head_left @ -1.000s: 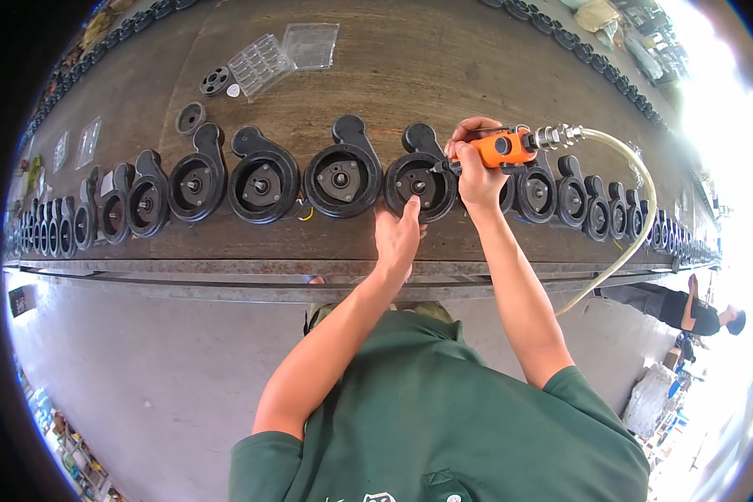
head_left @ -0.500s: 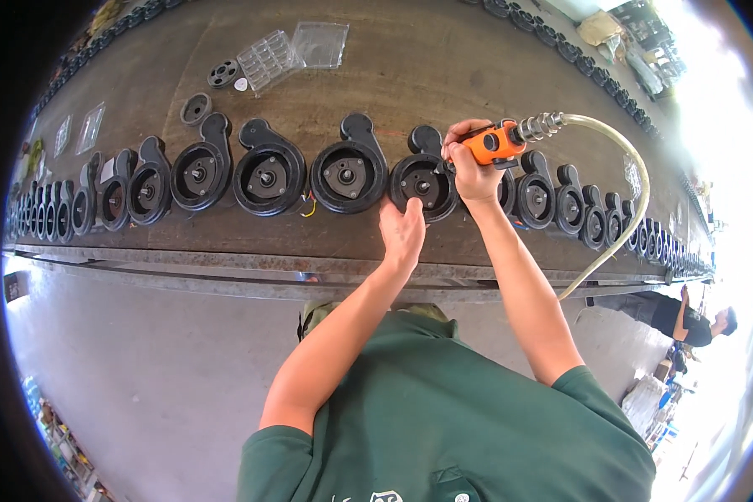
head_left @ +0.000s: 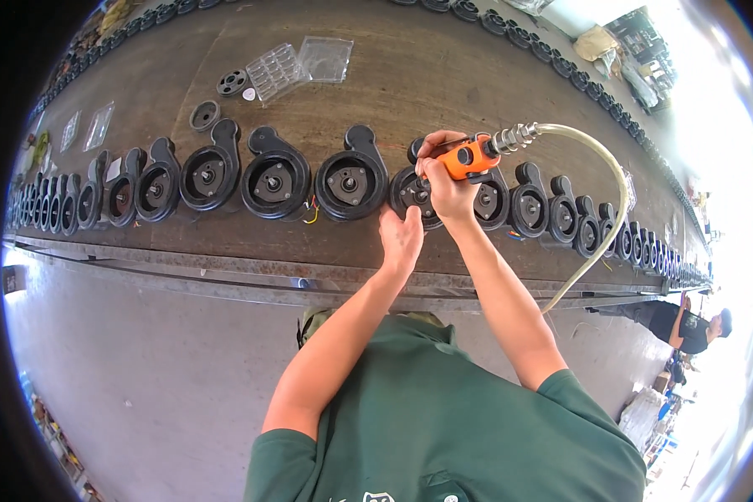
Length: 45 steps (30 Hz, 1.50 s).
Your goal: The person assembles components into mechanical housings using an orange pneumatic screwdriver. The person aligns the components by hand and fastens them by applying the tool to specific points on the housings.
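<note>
Long brown tabletop across a bright workshop, carrying a single row of round black housings from rim to rim. Right hand wrapped tight around an orange air screwdriver, fingers fully closed on its body, tip aimed down into the black housing directly beneath. Pale air hose looping off the tool to the right and down over the front edge. Left hand flat and open against the near side of that same housing, steadying it, gripping nothing.

Progress judged from the row: work now at a unit near the middle, many more units on either side. Which neighbours are already fastened, hard to say; screw heads too small to make out, though the three larger housings to the left look much alike.

Front edge bounded by a metal rail, close below the row, little room there. Behind the row, broad bare wood, with a clear plastic tray and two loose black discs well apart from the hands. Another person at far right, beyond the tabletop's end.
</note>
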{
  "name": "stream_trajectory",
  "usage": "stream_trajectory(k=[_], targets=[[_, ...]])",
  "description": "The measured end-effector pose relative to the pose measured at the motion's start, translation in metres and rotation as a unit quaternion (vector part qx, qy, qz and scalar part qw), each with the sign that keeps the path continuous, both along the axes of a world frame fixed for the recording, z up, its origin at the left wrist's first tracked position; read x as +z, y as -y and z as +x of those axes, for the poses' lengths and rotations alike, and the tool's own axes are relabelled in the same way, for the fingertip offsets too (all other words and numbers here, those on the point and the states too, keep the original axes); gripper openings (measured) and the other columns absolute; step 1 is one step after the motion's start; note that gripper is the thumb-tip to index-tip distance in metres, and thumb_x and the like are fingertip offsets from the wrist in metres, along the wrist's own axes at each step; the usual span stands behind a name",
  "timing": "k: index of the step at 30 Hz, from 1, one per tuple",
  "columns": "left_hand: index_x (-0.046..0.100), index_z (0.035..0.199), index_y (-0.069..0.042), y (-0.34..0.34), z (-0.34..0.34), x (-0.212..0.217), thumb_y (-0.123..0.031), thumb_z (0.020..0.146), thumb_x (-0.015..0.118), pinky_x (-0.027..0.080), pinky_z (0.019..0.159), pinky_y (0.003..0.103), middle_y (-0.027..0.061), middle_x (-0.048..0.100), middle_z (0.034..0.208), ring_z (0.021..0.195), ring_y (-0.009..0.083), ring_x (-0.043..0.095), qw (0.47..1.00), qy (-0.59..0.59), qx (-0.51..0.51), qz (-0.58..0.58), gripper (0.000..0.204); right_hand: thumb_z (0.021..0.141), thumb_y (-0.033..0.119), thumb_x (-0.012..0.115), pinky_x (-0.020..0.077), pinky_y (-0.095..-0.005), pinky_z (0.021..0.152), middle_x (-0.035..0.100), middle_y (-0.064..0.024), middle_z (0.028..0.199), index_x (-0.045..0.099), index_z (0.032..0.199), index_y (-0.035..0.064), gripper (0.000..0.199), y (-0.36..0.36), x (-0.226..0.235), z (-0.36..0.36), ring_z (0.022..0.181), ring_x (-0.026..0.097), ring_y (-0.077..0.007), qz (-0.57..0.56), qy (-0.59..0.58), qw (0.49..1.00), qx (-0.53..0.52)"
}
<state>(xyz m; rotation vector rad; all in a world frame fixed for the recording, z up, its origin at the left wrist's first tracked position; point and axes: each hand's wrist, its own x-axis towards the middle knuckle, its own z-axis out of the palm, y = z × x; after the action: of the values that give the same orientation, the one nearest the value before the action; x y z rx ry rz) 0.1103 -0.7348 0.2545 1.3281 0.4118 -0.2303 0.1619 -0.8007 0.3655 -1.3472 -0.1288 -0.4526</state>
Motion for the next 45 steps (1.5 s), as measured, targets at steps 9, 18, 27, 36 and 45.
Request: stream_trajectory(k=[9, 18, 27, 36, 45], targets=[[0.056, 0.125, 0.009, -0.001, 0.000, 0.000, -0.011, 0.082, 0.060, 0.050, 0.098, 0.039, 0.0267, 0.067, 0.115, 0.110, 0.0351, 0.066, 1.000, 0.023, 0.017, 0.002, 0.047, 0.083, -0.008, 0.058, 0.0542, -0.0266, 0.062, 0.065, -0.0089, 0.087, 0.058, 0.106, -0.0019, 0.024, -0.002, 0.002, -0.002, 0.070, 0.064, -0.0131, 0.010, -0.011, 1.000, 0.001], [0.053, 0.129, 0.009, -0.005, 0.002, 0.010, -0.013, 0.082, 0.061, 0.049, 0.099, 0.040, 0.0274, 0.066, 0.118, 0.114, 0.0369, 0.065, 1.000, 0.015, 0.000, 0.015, 0.053, 0.082, -0.008, 0.061, 0.0541, -0.0257, 0.061, 0.066, -0.0082, 0.085, 0.059, 0.104, -0.0018, 0.023, -0.002, -0.003, 0.000, 0.069, 0.063, -0.0127, 0.016, -0.009, 1.000, 0.006], [0.051, 0.132, 0.009, -0.001, -0.001, -0.001, -0.015, 0.083, 0.060, 0.048, 0.101, 0.041, 0.0281, 0.065, 0.120, 0.116, 0.0379, 0.064, 1.000, -0.011, -0.009, 0.016, 0.055, 0.077, -0.007, 0.064, 0.0547, -0.0267, 0.065, 0.066, -0.0072, 0.083, 0.062, 0.094, -0.0020, 0.018, -0.009, -0.012, 0.002, 0.072, 0.065, -0.0133, -0.003, -0.014, 0.999, 0.032], [0.049, 0.140, 0.004, 0.000, 0.002, 0.007, -0.017, 0.084, 0.059, 0.049, 0.101, 0.041, 0.0281, 0.065, 0.123, 0.117, 0.0377, 0.064, 1.000, -0.023, -0.015, 0.015, 0.061, 0.076, -0.005, 0.064, 0.0537, -0.0260, 0.066, 0.067, -0.0063, 0.080, 0.065, 0.092, -0.0024, 0.016, -0.009, -0.013, 0.000, 0.072, 0.065, -0.0116, -0.018, -0.007, 1.000, 0.003], [0.051, 0.136, 0.003, -0.006, 0.006, 0.010, -0.015, 0.086, 0.062, 0.058, 0.068, 0.035, 0.0169, 0.069, 0.112, 0.090, 0.0225, 0.070, 0.994, -0.070, -0.027, -0.082, 0.054, 0.082, -0.008, 0.059, 0.0527, -0.0248, 0.059, 0.067, -0.0094, 0.086, 0.061, 0.104, -0.0028, 0.023, 0.006, 0.011, -0.020, 0.066, 0.063, -0.0122, 0.005, 0.015, 0.999, -0.046]])
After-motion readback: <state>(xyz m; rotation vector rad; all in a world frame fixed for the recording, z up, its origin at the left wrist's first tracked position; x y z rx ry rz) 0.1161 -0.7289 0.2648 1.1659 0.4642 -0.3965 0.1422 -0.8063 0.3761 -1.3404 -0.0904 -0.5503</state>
